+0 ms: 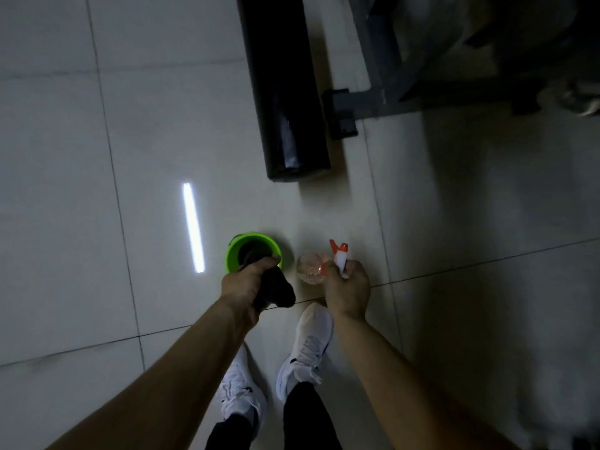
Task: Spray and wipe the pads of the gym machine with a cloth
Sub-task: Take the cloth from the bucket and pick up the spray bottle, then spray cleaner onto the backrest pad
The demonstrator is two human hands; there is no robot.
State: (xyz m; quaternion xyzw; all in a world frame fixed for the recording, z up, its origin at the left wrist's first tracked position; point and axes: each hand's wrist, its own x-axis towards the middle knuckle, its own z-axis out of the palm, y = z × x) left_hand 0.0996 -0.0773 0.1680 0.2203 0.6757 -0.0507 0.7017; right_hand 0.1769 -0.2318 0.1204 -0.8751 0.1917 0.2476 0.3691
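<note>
My left hand (245, 283) grips a dark cloth (278, 291) just above the near rim of a small green bucket (234, 251) on the floor. My right hand (348, 289) is curled round the neck of a clear spray bottle (312, 267) with a white and orange trigger head (340, 253), right of the bucket. A long black roller pad (282, 89) of the gym machine lies farther ahead, above both hands in the view, with bare floor between.
The machine's grey metal frame (373, 102) and a black bracket stand to the right of the pad. The floor is pale glossy tile with a bright strip of light reflected left of the bucket. My white shoes (308, 349) are right below the hands.
</note>
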